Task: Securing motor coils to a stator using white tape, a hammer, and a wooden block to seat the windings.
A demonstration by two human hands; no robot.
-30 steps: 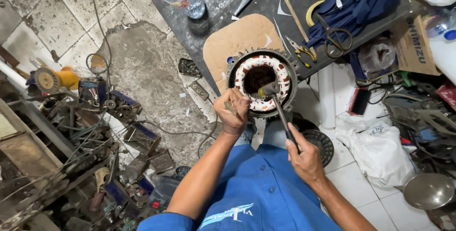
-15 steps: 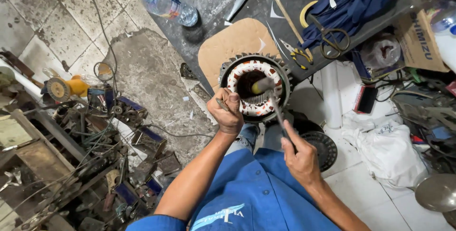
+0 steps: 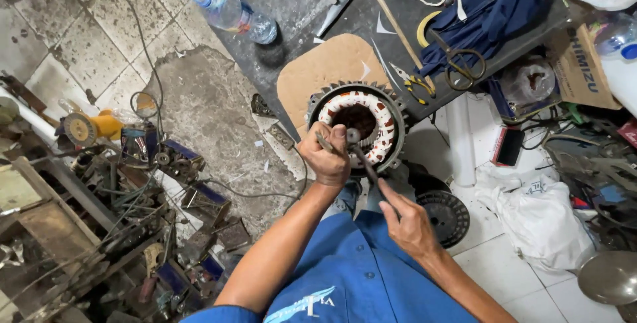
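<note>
A round motor stator [image 3: 358,122] with a finned metal shell and white-wrapped copper windings rests at the edge of a tan board [image 3: 318,74]. My left hand [image 3: 325,157] is closed at the stator's near rim, pinching a small metal piece against the windings. My right hand [image 3: 406,220] grips the handle of a small hammer [image 3: 361,157], whose head sits just beside my left thumb at the stator's rim. Blue sleeves cover both upper arms.
A plastic water bottle [image 3: 233,14] lies on the dark mat. Scissors [image 3: 458,64], pliers [image 3: 415,84] and a blue cloth [image 3: 491,4] lie behind the stator. A black fan cover [image 3: 443,215] sits by my right hand. Scrap metal and tools [image 3: 133,217] crowd the left.
The hammer head has come down from inside the stator bore to its near rim beside my left hand. The view has shifted slightly, moving the scene down in the frame.
</note>
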